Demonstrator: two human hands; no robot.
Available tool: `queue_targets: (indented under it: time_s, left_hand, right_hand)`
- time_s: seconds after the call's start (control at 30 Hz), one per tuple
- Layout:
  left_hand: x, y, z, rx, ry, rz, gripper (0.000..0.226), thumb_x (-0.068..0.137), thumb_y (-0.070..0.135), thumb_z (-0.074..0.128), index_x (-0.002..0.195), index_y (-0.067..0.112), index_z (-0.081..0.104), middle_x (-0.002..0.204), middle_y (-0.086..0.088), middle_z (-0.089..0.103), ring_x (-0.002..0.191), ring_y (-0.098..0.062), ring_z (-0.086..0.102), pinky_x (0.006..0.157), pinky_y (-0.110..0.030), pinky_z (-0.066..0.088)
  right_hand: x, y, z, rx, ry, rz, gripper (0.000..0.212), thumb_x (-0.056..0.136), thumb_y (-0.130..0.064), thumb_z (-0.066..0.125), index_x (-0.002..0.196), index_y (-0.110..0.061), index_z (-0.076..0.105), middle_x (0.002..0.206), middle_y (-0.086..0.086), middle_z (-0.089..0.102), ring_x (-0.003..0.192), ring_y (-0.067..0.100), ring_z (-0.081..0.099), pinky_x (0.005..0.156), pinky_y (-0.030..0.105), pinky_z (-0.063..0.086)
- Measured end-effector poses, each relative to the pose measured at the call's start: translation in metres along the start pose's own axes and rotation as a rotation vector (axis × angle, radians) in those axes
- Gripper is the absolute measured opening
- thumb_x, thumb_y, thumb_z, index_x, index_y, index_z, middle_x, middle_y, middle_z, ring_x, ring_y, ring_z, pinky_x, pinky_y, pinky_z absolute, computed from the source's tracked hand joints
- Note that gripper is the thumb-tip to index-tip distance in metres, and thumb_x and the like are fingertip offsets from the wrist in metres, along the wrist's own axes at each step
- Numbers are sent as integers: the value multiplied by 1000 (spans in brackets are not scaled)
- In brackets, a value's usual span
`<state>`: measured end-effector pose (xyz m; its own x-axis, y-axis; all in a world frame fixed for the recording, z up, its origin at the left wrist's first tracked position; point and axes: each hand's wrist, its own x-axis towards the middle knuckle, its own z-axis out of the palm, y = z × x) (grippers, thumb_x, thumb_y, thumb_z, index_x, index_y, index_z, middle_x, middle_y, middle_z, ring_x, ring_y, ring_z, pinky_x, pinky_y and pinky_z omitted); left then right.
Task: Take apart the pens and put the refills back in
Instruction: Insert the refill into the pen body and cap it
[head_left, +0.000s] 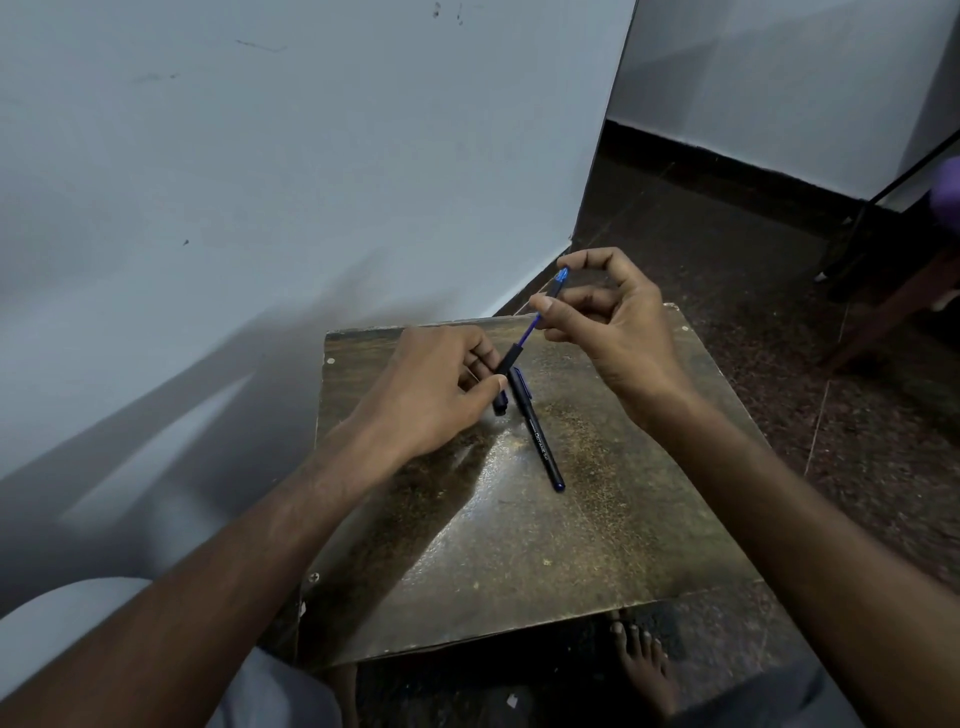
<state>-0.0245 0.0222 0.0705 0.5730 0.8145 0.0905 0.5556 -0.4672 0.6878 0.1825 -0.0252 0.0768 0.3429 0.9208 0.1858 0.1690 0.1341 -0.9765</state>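
My left hand (441, 387) grips a black pen barrel (506, 366) above the small table. A thin blue refill (531, 328) sticks out of the barrel's upper end, slanting up to the right. My right hand (605, 312) pinches the refill's far end, where a blue tip piece (561, 275) shows between finger and thumb. A second black pen (537, 431) with white lettering and a blue end lies capped on the table (597, 519), just below my left hand.
The worn brown table stands against a pale wall (260, 182) on the left. Dark speckled floor (753, 270) lies to the right, with furniture legs (883, 291) at far right. A bare foot (644, 665) rests under the table's near edge.
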Motion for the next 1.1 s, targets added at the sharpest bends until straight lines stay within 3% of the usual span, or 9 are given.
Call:
queue_targets:
  time_s: [0.13, 0.3, 0.57, 0.67, 0.77, 0.87, 0.93, 1.0, 1.1]
  left_hand:
    - [1, 0, 0, -18, 17, -9, 14, 97, 23, 82, 101, 31, 72, 86, 19, 71, 73, 10, 67, 65, 2, 47]
    - [1, -1, 1, -76, -6, -15, 18, 97, 20, 82, 111, 30, 76, 87, 23, 72, 78, 18, 70, 64, 2, 48]
    - [0, 3, 3, -96, 43, -1, 12, 97, 29, 80, 107, 35, 82, 95, 16, 83, 82, 7, 75, 69, -2, 50]
    - [1, 3, 3, -105, 28, -22, 12, 97, 32, 80, 109, 34, 83, 95, 17, 83, 82, 9, 74, 70, -4, 48]
    - [2, 1, 1, -121, 22, -42, 12, 97, 32, 81, 108, 34, 83, 95, 17, 82, 83, 9, 74, 72, -6, 48]
    - [2, 0, 2, -138, 2, -48, 7, 95, 31, 83, 100, 36, 82, 87, 17, 83, 79, 8, 76, 64, -2, 50]
    - [1, -1, 3, -146, -6, -48, 5, 95, 32, 84, 98, 36, 82, 84, 18, 82, 79, 10, 76, 64, 0, 50]
    - [1, -1, 4, -157, -5, -55, 5, 95, 33, 84, 99, 35, 83, 84, 18, 82, 78, 11, 75, 63, 1, 49]
    - [3, -2, 2, -165, -4, -70, 8, 94, 32, 85, 91, 39, 81, 81, 19, 82, 76, 13, 74, 62, 2, 46]
  right_hand:
    - [0, 3, 0, -8, -31, -8, 20, 103, -12, 73, 118, 1, 69, 105, 13, 85, 98, 26, 82, 85, 38, 66]
    - [-1, 7, 3, 70, -103, 19, 31, 96, -11, 81, 124, -7, 69, 100, 13, 85, 100, 23, 83, 83, 31, 65]
    - [3, 13, 4, 131, -137, 134, 18, 96, -17, 82, 98, 0, 77, 74, -1, 69, 69, 7, 62, 70, 24, 57]
    - [2, 10, 5, 201, -194, 227, 27, 104, -26, 72, 109, 0, 79, 90, 0, 70, 81, 11, 63, 74, 27, 57]
    - [1, 5, 4, 229, -242, 286, 28, 110, -29, 62, 121, -13, 83, 110, 1, 75, 94, 17, 64, 74, 27, 55]
    - [-2, 7, 8, 146, -147, 294, 17, 101, -33, 75, 97, -20, 85, 104, 2, 76, 91, 15, 61, 71, 26, 51]
    - [-3, 8, 12, 149, -80, 332, 24, 94, -37, 83, 77, -22, 76, 100, 11, 67, 91, 20, 58, 70, 29, 49]
    - [-3, 6, 12, 158, -88, 374, 28, 95, -45, 80, 84, -19, 80, 104, 9, 70, 95, 21, 61, 71, 28, 52]
    - [-2, 2, 10, 175, -161, 381, 30, 106, -43, 65, 115, -24, 86, 122, 4, 80, 102, 17, 67, 72, 26, 56]
